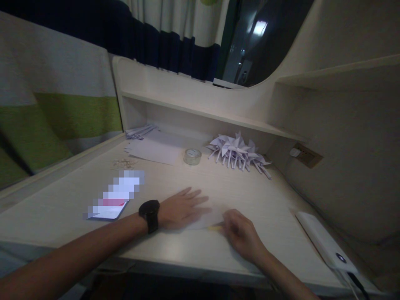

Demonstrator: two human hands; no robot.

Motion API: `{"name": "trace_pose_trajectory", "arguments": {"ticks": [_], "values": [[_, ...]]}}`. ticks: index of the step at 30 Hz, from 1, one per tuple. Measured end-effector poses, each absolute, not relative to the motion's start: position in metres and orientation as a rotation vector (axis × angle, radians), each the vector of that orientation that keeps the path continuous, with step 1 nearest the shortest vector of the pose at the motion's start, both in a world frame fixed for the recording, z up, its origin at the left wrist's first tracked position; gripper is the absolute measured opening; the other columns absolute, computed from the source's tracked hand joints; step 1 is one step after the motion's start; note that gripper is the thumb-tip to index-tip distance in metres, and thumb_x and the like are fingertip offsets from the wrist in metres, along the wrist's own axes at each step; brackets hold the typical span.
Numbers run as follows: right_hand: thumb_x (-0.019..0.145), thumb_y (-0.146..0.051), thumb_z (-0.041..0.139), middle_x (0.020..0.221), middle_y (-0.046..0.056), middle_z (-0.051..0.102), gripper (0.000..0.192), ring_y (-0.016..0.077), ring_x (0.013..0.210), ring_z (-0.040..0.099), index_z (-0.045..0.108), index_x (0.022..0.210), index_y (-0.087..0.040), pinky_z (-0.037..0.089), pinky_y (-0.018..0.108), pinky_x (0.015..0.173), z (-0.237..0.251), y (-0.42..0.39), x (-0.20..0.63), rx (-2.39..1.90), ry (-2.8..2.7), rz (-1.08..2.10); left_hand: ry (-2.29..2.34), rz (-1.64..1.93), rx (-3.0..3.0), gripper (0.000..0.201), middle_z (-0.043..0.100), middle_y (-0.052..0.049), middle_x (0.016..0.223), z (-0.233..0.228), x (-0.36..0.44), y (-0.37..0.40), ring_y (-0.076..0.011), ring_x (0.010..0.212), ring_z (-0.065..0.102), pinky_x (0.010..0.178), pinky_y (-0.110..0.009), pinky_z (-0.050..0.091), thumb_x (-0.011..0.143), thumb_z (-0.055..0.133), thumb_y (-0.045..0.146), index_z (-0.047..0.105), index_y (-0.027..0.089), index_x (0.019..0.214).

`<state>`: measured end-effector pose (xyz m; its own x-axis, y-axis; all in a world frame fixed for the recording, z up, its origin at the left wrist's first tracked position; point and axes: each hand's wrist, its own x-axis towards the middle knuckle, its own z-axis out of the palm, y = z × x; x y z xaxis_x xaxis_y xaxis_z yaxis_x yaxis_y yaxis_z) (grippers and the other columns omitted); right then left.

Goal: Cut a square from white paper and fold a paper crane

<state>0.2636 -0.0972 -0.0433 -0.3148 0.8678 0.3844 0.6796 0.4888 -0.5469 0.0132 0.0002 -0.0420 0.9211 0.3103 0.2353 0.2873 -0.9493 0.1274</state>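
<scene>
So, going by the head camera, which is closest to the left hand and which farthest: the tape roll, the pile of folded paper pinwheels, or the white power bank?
1. Tape roll, just beyond the left hand.
2. Paper pinwheels, farther back, to the right.
3. White power bank, far right by the desk edge.

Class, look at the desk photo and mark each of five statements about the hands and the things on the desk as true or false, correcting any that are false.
1. The left hand lies flat on a sheet of paper. True.
2. The watch is on the right wrist. False: it is on the left wrist; the right hand wears none.
3. The roll of tape stands on the upper shelf. False: it sits on the desk, below the shelf.
4. A heap of folded paper pinwheels lies to the right of the tape. True.
5. The right hand is lifted high above the desk. False: it is down at the sheet's edge.
</scene>
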Motion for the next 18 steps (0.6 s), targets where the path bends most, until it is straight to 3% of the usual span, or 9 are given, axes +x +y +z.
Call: {"name": "trace_pose_trajectory", "arguments": {"ticks": [18], "values": [[0.075, -0.003, 0.05, 0.073, 0.0, 0.048, 0.024, 0.0145, 0.068, 0.048, 0.037, 0.068, -0.022, 0.039, 0.024, 0.061, -0.0439, -0.0983, 0.2639, -1.199, -2.112, 0.337, 0.466, 0.395, 2.991, 0.042, 0.027, 0.001, 0.151, -0.0415, 0.0134, 0.0005, -0.0276, 0.138, 0.022, 0.11, -0.051, 0.013, 0.098, 0.026, 0.04, 0.033, 0.038, 0.14]]}}
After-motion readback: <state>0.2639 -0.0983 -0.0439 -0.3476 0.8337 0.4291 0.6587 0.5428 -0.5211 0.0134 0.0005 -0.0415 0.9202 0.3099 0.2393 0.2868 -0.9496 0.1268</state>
